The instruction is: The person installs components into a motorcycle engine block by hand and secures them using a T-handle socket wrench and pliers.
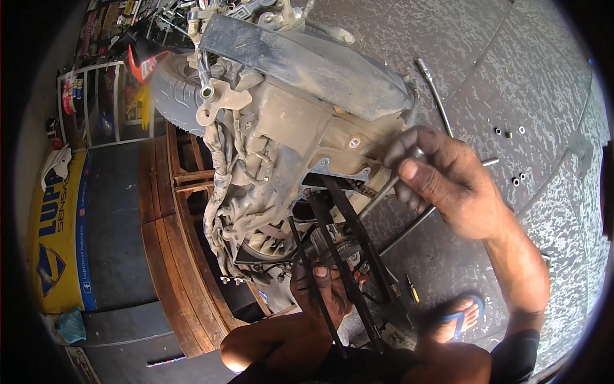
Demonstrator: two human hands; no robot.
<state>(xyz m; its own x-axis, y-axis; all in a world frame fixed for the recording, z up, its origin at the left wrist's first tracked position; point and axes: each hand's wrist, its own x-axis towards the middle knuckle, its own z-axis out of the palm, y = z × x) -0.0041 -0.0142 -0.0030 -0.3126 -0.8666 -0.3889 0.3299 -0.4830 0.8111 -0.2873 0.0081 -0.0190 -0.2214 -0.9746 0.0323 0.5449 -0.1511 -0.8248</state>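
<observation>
My right hand (pixel 444 185) is closed on a metal rod (pixel 378 197), its rounded end between thumb and fingers. The rod slants down and left beside the opening of a dirty engine casing (pixel 288 118). Lower down, my left hand (pixel 323 288) is closed with curled fingers among several long dark bars (pixel 339 249). These bars partly cover it, and what it grips cannot be made out. The bars run from the casing opening toward my legs. A finned fan wheel (pixel 262 245) shows left of the opening.
What looks like a T-handle socket wrench (pixel 435 96) lies on the patterned floor behind my right hand. Small nuts or collars (pixel 509 135) are scattered to the right. A screwdriver-like tool (pixel 413 289) lies near my sandalled foot (pixel 457 320). A wooden bench frame (pixel 167 256) stands left.
</observation>
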